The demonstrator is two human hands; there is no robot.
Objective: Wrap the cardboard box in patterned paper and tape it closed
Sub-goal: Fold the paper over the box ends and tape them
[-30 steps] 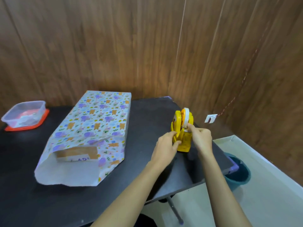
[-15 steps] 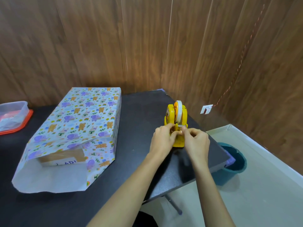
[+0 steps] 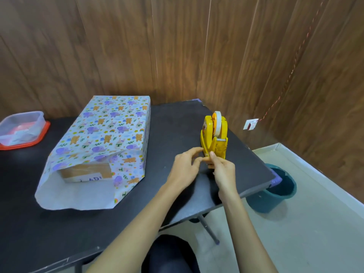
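Note:
The cardboard box (image 3: 86,171) lies on the black table (image 3: 173,123) inside a sleeve of animal-patterned paper (image 3: 110,131). The sleeve's near end hangs open, with the white inner side showing. A yellow tape dispenser (image 3: 214,134) stands near the table's right edge. Just in front of its near end, my left hand (image 3: 183,168) and my right hand (image 3: 223,171) meet at the fingertips. Both pinch a short tape strip (image 3: 205,159) that is hard to make out. Neither hand touches the paper.
A clear plastic container on a red lid (image 3: 21,129) sits at the table's far left. A teal bucket (image 3: 275,194) stands on the floor beyond the right table edge. The wooden wall carries a small white hook (image 3: 250,124) with a red string.
My right hand came down from the tape roll to the dispenser's near end, and both hands have drawn slightly toward me, fingertips together. The view shifted right, then back left.

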